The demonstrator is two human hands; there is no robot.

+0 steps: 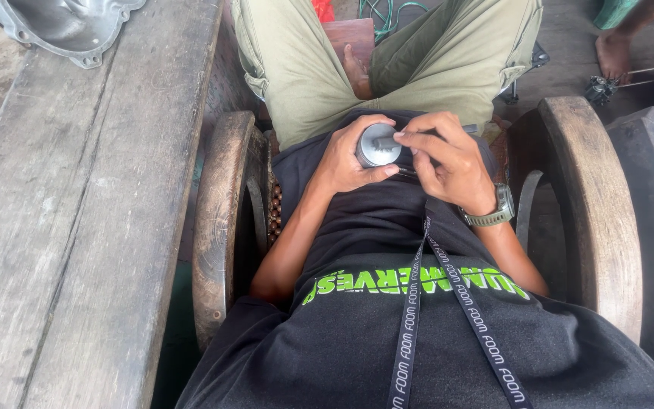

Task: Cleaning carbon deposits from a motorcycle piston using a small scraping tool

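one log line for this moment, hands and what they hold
left hand: grips metal cylinder | right hand: fingers on its top | seated in wooden chair | wooden table at left

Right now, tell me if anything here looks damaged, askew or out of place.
Nothing stands out. The left hand cups a small grey metal cylinder over the lap, and the right hand pinches at its top. A grey metal casting lies on the weathered wooden bench, partly out of frame.
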